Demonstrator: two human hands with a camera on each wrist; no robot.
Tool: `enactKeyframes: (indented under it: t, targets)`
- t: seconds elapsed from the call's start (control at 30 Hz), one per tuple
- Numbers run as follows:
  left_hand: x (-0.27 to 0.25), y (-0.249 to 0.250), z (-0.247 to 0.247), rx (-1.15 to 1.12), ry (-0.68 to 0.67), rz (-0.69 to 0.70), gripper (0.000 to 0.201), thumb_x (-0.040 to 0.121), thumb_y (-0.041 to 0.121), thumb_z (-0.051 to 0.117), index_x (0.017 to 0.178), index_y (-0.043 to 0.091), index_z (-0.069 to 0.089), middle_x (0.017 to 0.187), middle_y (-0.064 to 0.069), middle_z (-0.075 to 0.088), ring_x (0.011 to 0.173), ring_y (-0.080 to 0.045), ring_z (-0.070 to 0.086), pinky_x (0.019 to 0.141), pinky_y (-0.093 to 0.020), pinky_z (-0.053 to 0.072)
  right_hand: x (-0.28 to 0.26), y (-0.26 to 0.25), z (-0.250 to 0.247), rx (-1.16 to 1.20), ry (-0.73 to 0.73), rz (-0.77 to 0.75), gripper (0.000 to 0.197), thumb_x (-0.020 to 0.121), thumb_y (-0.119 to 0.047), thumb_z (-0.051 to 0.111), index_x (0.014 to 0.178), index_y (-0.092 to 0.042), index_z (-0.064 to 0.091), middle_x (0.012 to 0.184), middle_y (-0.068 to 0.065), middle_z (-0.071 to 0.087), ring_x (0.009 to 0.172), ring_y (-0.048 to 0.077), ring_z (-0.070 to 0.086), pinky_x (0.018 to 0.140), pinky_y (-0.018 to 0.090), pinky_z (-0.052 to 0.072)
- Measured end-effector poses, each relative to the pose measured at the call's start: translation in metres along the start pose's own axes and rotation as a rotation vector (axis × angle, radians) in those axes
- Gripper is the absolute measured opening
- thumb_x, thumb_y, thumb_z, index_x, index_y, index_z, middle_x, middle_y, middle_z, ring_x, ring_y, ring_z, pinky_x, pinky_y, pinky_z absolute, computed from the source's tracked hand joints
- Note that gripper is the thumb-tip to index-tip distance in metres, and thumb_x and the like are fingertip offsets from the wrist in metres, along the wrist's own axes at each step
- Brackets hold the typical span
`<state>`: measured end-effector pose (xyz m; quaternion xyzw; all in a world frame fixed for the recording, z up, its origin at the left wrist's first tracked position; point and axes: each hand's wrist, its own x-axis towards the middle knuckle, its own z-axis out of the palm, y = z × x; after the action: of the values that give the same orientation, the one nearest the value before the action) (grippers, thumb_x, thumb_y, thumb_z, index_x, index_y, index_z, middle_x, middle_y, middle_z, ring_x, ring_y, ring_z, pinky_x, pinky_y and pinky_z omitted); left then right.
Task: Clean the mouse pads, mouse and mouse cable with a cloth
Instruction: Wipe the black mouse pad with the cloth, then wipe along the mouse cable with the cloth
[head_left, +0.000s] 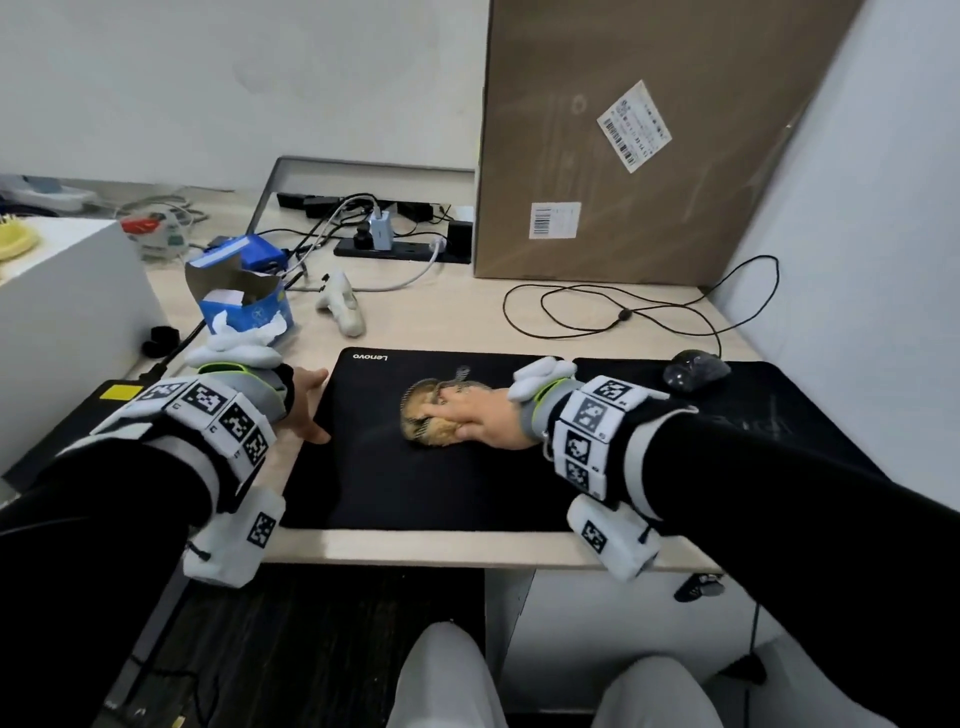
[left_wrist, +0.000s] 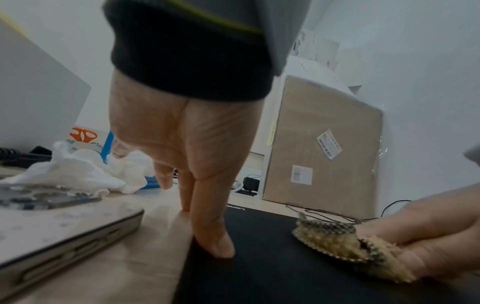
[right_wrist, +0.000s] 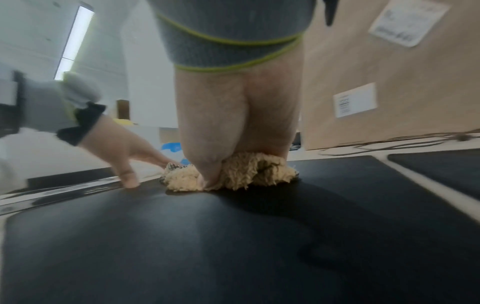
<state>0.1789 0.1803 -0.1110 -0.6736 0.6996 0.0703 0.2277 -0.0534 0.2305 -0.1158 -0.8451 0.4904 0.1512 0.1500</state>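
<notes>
A black Lenovo mouse pad (head_left: 415, 483) lies on the desk, with a second black pad (head_left: 779, 410) to its right. The dark mouse (head_left: 696, 370) sits at the second pad's far edge, and its thin black cable (head_left: 623, 312) loops behind it. My right hand (head_left: 452, 413) grips a bunched tan fluffy cloth (head_left: 434, 434) and presses it onto the middle of the Lenovo pad (right_wrist: 207, 236). In the right wrist view the cloth (right_wrist: 241, 172) bulges out under my fingers. My left hand (head_left: 311, 410) rests with straight fingers on the pad's left edge, its thumb (left_wrist: 218, 244) on the pad.
A large cardboard box (head_left: 649, 140) leans at the back right. A blue tissue box (head_left: 244, 296), a white handle-shaped object (head_left: 340, 301) and a power strip (head_left: 400, 244) with plugs stand behind the pad. A phone (left_wrist: 52, 222) lies left of my left hand, and a white box (head_left: 62, 291) stands further left.
</notes>
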Motion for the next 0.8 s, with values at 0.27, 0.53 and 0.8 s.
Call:
enactKeyframes:
  t: [0.27,0.53,0.8]
  targets:
    - [-0.010,0.021,-0.014,-0.040,0.046,0.004,0.089,0.080,0.037,0.069,0.150,0.013,0.020,0.150,-0.007,0.038,0.137,-0.019,0.041,0.111,-0.027,0.034,-0.068,0.063,0.017,0.296,0.274,0.178,0.041,0.095,-0.017,0.046,0.134,-0.030,0.050,0.141,-0.002,0.051,0.132,0.017,0.045,0.110,0.019,0.026]
    - [-0.026,0.117,-0.046,-0.255,0.189,0.164,0.055,0.085,0.033,0.063,0.134,0.011,0.050,0.135,-0.010,0.055,0.124,-0.025,0.053,0.102,-0.030,0.041,-0.135,0.130,0.026,0.828,0.883,0.552,0.032,0.090,-0.015,0.051,0.120,-0.017,0.063,0.099,0.000,0.065,0.093,0.018,0.058,0.084,0.025,0.044]
    - [-0.022,0.260,-0.076,-0.514,0.242,0.374,0.055,0.084,0.036,0.064,0.132,0.012,0.051,0.137,-0.007,0.055,0.126,-0.024,0.052,0.106,-0.030,0.039,-0.190,0.198,0.053,1.318,1.154,0.753,0.033,0.089,-0.010,0.050,0.120,-0.015,0.061,0.092,0.006,0.066,0.068,0.016,0.060,0.059,0.020,0.053]
